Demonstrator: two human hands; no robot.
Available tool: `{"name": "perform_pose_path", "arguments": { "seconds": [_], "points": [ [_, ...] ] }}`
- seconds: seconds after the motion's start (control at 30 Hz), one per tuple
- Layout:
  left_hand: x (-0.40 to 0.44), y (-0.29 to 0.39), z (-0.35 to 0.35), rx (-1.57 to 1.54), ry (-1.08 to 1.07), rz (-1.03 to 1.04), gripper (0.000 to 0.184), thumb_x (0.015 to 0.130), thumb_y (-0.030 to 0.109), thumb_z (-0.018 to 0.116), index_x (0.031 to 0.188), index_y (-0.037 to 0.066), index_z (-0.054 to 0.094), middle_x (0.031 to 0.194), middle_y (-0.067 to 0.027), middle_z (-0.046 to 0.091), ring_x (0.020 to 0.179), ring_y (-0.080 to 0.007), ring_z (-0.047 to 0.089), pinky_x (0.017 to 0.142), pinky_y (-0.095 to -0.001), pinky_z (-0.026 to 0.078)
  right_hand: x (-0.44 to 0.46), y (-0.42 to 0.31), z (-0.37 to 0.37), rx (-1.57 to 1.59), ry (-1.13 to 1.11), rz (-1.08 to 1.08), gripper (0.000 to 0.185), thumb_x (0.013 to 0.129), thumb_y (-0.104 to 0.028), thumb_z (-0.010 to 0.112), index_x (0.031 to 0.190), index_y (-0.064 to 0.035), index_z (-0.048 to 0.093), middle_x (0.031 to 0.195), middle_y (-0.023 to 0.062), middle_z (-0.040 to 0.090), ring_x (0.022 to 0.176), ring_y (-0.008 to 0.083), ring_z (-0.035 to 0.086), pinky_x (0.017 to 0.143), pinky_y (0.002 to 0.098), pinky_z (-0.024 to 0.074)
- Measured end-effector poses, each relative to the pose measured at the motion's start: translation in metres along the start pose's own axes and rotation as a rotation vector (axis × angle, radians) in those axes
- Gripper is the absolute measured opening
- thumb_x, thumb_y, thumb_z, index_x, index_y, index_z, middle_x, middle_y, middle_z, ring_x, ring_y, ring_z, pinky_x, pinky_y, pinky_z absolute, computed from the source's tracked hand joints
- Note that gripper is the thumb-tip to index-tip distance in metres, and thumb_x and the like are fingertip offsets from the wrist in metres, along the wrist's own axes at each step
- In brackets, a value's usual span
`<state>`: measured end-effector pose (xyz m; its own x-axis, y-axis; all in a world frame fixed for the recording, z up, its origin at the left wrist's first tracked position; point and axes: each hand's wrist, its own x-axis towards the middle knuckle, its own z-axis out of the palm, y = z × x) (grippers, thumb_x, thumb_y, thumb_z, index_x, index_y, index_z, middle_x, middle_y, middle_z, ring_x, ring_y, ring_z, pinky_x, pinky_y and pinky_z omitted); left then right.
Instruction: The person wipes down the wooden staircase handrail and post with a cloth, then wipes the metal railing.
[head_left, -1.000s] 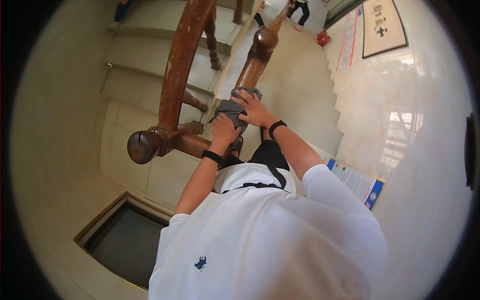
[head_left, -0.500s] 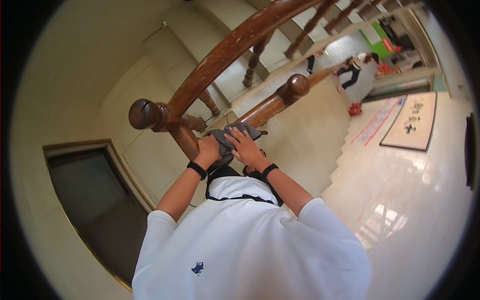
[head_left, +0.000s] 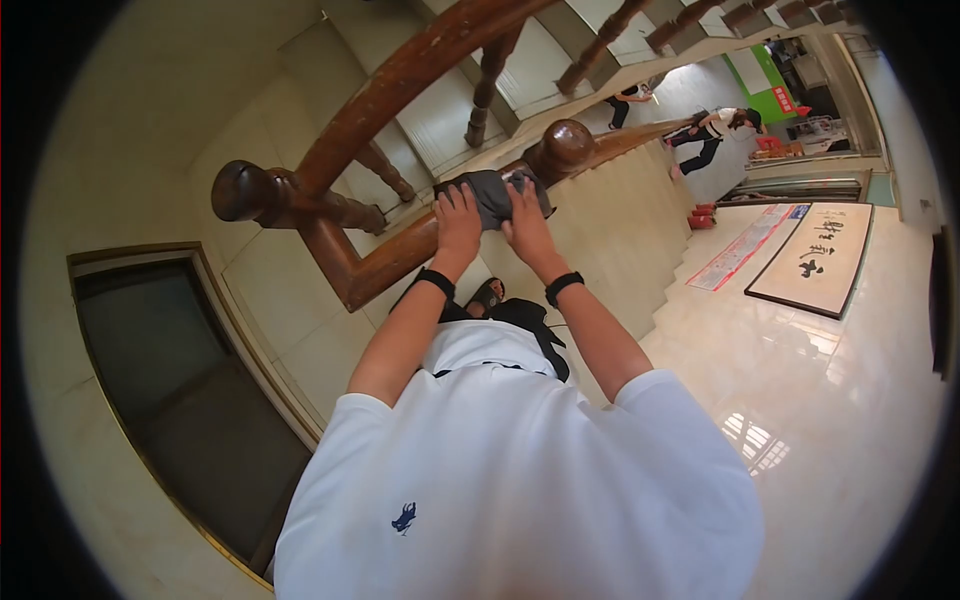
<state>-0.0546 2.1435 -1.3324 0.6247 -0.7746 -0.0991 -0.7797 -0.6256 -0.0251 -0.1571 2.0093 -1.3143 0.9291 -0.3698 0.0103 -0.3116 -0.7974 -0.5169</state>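
Note:
A dark grey cloth (head_left: 490,198) lies over the brown wooden handrail (head_left: 400,250), just below a round knob on the post. My left hand (head_left: 459,225) grips the cloth's left part, fingers laid over it and the rail. At the cloth's right end, my right hand (head_left: 528,230) holds it against the rail, thumb toward the left hand. The rail's surface under the cloth is hidden. Each wrist wears a black band.
A curved upper rail (head_left: 400,95) with turned balusters climbs beside light stone steps. A dark door panel (head_left: 180,390) stands at left. Framed calligraphy (head_left: 812,258) hangs on the tiled wall at right. Two other people, one a person in black trousers (head_left: 705,150), are beyond the stairs.
Both hands and the cloth have moved up along the rail toward the round knob. The left hand's bunched fingers now extend over the cloth, and the cloth is flatter. The view has shifted slightly.

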Motion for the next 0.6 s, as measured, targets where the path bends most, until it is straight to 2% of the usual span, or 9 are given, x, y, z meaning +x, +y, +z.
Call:
{"name": "perform_pose_path", "arguments": {
  "seconds": [0.07, 0.17, 0.2, 0.33, 0.4, 0.43, 0.5, 0.53, 0.6],
  "points": [
    [0.003, 0.000, 0.010, 0.052, 0.067, 0.012, 0.097, 0.079, 0.024, 0.079, 0.151, -0.012, 0.026, 0.143, -0.0324, 0.040, 0.129, -0.0485, 0.044, 0.111, -0.0558, 0.034, 0.004, -0.005, 0.003, -0.114, -0.001, -0.017, 0.084, 0.078, -0.009, 0.076, 0.150, -0.0036, 0.034, 0.160, 0.0326, 0.017, 0.150, 0.0458, 0.019, 0.120, 0.0469, 0.0292],
    [0.011, 0.005, -0.007, -0.044, -0.022, -0.011, 0.097, 0.078, 0.027, 0.081, 0.150, -0.011, 0.028, 0.140, -0.0308, 0.043, 0.125, -0.0462, 0.046, 0.109, -0.0546, 0.036, 0.010, -0.003, -0.010, -0.084, -0.006, -0.050, 0.083, 0.075, -0.008, 0.078, 0.147, -0.0082, 0.038, 0.161, 0.0283, 0.020, 0.150, 0.0431, 0.020, 0.115, 0.0458, 0.0385],
    [0.017, 0.007, -0.005, -0.037, -0.042, -0.021, 0.097, 0.077, 0.030, 0.081, 0.148, -0.011, 0.031, 0.138, -0.0299, 0.044, 0.124, -0.0441, 0.047, 0.108, -0.0536, 0.036, 0.010, 0.000, -0.017, -0.077, -0.032, -0.034, 0.082, 0.073, -0.006, 0.078, 0.145, -0.0147, 0.041, 0.162, 0.0208, 0.023, 0.151, 0.0371, 0.024, 0.108, 0.0433, 0.0480],
    [0.033, 0.010, -0.022, -0.092, -0.177, -0.019, 0.101, 0.076, 0.032, 0.082, 0.149, -0.013, 0.028, 0.140, -0.0305, 0.043, 0.128, -0.0440, 0.045, 0.111, -0.0536, 0.034, 0.024, 0.020, -0.043, -0.152, -0.141, -0.146, 0.082, 0.072, -0.003, 0.075, 0.145, -0.0206, 0.041, 0.164, 0.0127, 0.023, 0.149, 0.0299, 0.031, 0.105, 0.0425, 0.0503],
    [0.039, 0.009, -0.029, -0.151, -0.272, -0.018, 0.105, 0.075, 0.033, 0.082, 0.149, -0.015, 0.024, 0.145, -0.0321, 0.038, 0.133, -0.0461, 0.040, 0.113, -0.0529, 0.031, 0.031, 0.025, -0.047, -0.101, -0.143, -0.171, 0.080, 0.072, -0.002, 0.073, 0.144, -0.0176, 0.043, 0.164, 0.0144, 0.024, 0.148, 0.0316, 0.032, 0.106, 0.0430, 0.0485],
    [0.037, 0.014, -0.021, -0.127, -0.120, 0.021, 0.099, 0.077, 0.029, 0.079, 0.148, -0.015, 0.027, 0.147, -0.0334, 0.036, 0.136, -0.0469, 0.038, 0.114, -0.0550, 0.030, 0.027, 0.025, -0.045, -0.063, -0.154, -0.172, 0.078, 0.072, -0.001, 0.072, 0.143, -0.0160, 0.044, 0.163, 0.0153, 0.025, 0.148, 0.0324, 0.032, 0.107, 0.0433, 0.0476],
    [0.016, 0.013, -0.001, -0.051, 0.143, 0.104, 0.086, 0.079, 0.021, 0.073, 0.146, -0.015, 0.033, 0.151, -0.0361, 0.033, 0.141, -0.0485, 0.034, 0.116, -0.0592, 0.027, 0.018, 0.014, -0.026, 0.085, 0.043, -0.105, 0.074, 0.070, 0.001, 0.068, 0.140, -0.0112, 0.048, 0.160, 0.0205, 0.031, 0.145, 0.0352, 0.035, 0.109, 0.0438, 0.0448],
    [0.005, 0.013, -0.009, -0.160, 0.108, 0.168, 0.078, 0.080, 0.013, 0.066, 0.144, -0.018, 0.034, 0.155, -0.0394, 0.023, 0.146, -0.0515, 0.025, 0.118, -0.0608, 0.021, 0.016, 0.007, -0.016, 0.136, 0.143, -0.064, 0.072, 0.068, 0.002, 0.066, 0.137, -0.0085, 0.051, 0.156, 0.0249, 0.036, 0.142, 0.0375, 0.039, 0.109, 0.0443, 0.0445],
    [-0.010, 0.003, -0.018, -0.329, -0.007, 0.239, 0.078, 0.080, 0.008, 0.061, 0.147, -0.018, 0.029, 0.157, -0.0380, 0.020, 0.147, -0.0526, 0.022, 0.119, -0.0601, 0.018, 0.002, 0.008, -0.017, 0.307, -0.025, -0.047, 0.071, 0.067, 0.001, 0.066, 0.137, -0.0064, 0.051, 0.155, 0.0264, 0.036, 0.140, 0.0393, 0.041, 0.109, 0.0448, 0.0436]
  ]
}}
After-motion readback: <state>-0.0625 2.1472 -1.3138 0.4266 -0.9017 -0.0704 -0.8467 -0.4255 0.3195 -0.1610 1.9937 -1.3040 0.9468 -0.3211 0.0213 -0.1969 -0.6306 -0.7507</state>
